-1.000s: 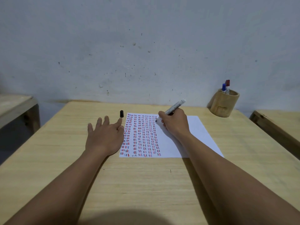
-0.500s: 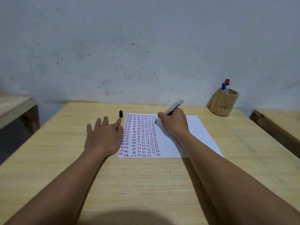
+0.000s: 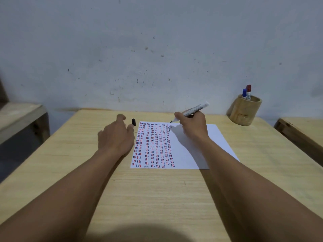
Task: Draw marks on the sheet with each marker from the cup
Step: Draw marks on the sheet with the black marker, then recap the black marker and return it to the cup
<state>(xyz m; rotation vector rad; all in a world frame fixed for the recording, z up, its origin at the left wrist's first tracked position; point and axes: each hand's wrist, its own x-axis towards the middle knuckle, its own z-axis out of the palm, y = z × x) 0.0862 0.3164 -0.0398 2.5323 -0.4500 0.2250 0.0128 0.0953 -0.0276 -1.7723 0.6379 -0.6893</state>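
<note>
A white sheet (image 3: 215, 142) lies on the wooden table (image 3: 157, 193), its left half filled with columns of short red, blue and black marks. My right hand (image 3: 193, 126) grips an uncapped black marker (image 3: 194, 109), its tip just above the sheet's far edge. My left hand (image 3: 116, 137) hovers left of the sheet with fingers loosely curled and empty, close to the black cap (image 3: 133, 122) standing on the table. A wooden cup (image 3: 245, 112) at the far right holds a blue marker (image 3: 244, 93) and a red marker (image 3: 248, 91).
A marked grey wall (image 3: 157, 49) rises directly behind the table. Another wooden bench (image 3: 19, 117) stands to the left and one more table edge (image 3: 300, 133) to the right, each across a gap.
My left hand has lifted off the table and moved toward the cap, fingers curling. My right hand has raised the marker's tip off the sheet toward its far edge.
</note>
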